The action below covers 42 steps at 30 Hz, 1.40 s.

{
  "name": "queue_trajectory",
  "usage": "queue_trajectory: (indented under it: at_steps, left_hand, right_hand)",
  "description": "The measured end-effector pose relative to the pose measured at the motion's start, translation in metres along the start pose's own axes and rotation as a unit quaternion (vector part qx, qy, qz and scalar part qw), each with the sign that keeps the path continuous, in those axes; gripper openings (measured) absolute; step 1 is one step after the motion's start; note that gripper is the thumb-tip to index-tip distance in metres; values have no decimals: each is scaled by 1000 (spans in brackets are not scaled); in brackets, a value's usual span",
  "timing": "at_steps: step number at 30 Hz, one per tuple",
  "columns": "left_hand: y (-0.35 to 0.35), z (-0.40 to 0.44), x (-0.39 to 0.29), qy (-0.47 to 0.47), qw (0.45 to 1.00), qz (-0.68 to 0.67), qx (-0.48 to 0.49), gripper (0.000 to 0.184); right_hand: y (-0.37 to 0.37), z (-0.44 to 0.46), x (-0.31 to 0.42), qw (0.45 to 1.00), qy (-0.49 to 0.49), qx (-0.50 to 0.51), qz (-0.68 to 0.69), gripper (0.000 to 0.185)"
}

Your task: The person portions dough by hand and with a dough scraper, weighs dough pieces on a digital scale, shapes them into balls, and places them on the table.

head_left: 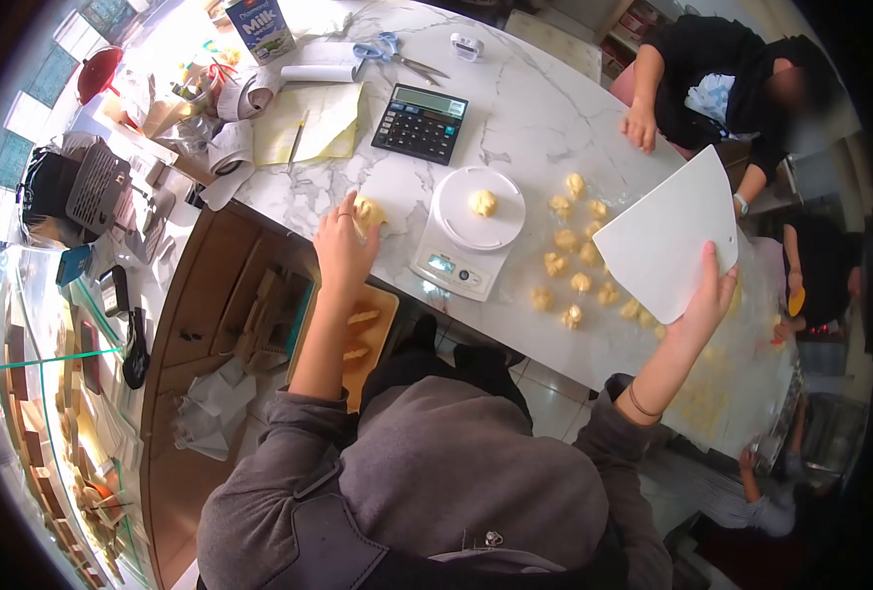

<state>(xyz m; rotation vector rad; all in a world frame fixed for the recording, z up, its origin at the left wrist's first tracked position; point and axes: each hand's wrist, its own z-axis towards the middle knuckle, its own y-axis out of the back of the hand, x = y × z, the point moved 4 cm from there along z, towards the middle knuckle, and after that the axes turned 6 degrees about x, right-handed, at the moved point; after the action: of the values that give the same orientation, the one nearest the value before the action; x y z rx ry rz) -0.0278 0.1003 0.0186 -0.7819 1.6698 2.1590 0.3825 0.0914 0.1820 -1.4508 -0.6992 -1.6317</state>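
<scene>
My right hand (pixel 714 295) grips a flat white dough scraper (pixel 668 236) by its lower corner, raised over the right side of the counter. At the near edge, my left hand (pixel 343 246) has its fingers against a lump of yellow dough (pixel 369 213), partly covering it. Between my hands stands a white kitchen scale (pixel 456 265), with a small dough ball (pixel 483 204) on its round plate. Several more dough pieces (pixel 565 239) lie to the right of the scale, some behind the scraper.
A calculator (pixel 420 123), scissors (pixel 397 57), yellow paper (pixel 319 128) and a milk carton (pixel 260 29) sit at the back left of the marble counter (pixel 545 118). Across from me, a person rests a hand (pixel 639 126) on the counter. More people are at the right.
</scene>
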Motion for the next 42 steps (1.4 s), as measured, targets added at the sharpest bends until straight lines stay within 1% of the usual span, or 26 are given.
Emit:
queue_trajectory:
  at_steps: [3, 6, 9, 15, 21, 24, 27, 30, 31, 33, 35, 36, 39, 42]
  left_hand:
    - [4, 3, -1, -10, 1000, 19, -6, 45]
    - [5, 4, -3, -40, 997, 55, -27, 39]
    - [6, 3, -4, -51, 997, 51, -35, 37]
    - [8, 4, -8, -55, 997, 48, -31, 34]
    - [3, 5, -1, -36, 999, 32, 5, 26]
    - [4, 5, -2, -46, 998, 31, -6, 23]
    - [8, 5, -15, -86, 993, 18, -78, 21]
    - [-1, 12, -39, -118, 985, -123, -16, 21]
    - [-9, 15, -51, -103, 977, -178, 51, 22]
    - [-17, 15, -79, -139, 964, -199, 110, 22]
    - [-29, 19, -98, -177, 950, -221, 134, 22]
    - [-36, 22, -104, -179, 945, -227, 152, 23]
    - [-47, 29, -118, -238, 947, -156, 152, 27]
    - [-61, 33, -120, -295, 939, -130, 119, 22]
  right_hand:
    - [6, 0, 0, 1000, 2, -3, 3, 48]
    - [11, -2, 2, 1000, 12, 6, 6, 48]
    - [15, -5, 3, 1000, 5, -2, 8, 48]
    - [25, -7, 3, 1000, 7, -13, 5, 50]
    - [32, -9, 3, 1000, 4, -22, 10, 52]
    - [34, -11, 2, 1000, 0, -26, 14, 53]
    - [36, -10, 0, 1000, -1, -19, 16, 53]
    - [33, -11, -1, 1000, -6, -24, 14, 52]
    - [31, -11, -2, 1000, -10, -19, 17, 52]
    - [27, -10, -5, 1000, -15, -9, 23, 52]
    - [26, -10, -9, 999, -21, -8, 30, 51]
    - [25, -9, -12, 999, -24, -9, 33, 50]
    - [23, -8, -23, 999, -17, 14, 29, 52]
    - [6, -11, -44, 1000, 7, 8, -10, 58]
